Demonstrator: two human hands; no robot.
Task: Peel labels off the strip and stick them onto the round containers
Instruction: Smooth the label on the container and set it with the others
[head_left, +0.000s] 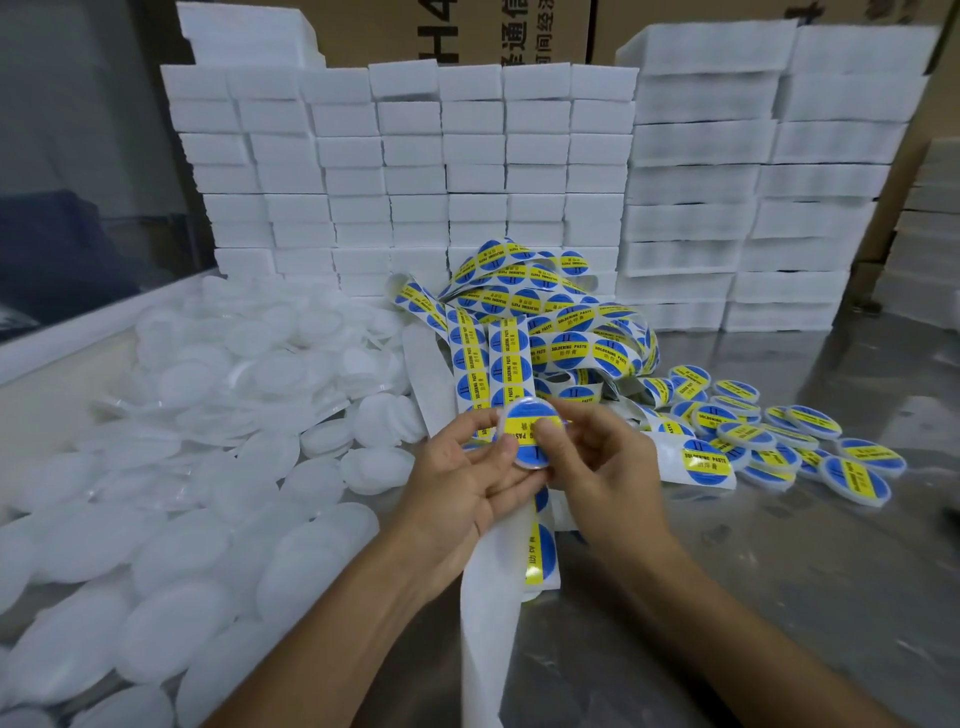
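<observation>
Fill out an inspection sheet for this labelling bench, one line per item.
Surface: steel table, shiny, bare in the near right part.
Job's things: one round container held over the table, its blue-and-yellow label on top; label strip heaped behind it, its spent backing trailing toward the camera; unlabelled containers piled left; labelled containers lying right.
Clutter: nothing seen.
Grips: left hand holds the container from the left; right hand has its thumb pressed on the label.
Cables: nothing seen.
Surroundings: stacked white boxes behind, brown cartons above them.
</observation>
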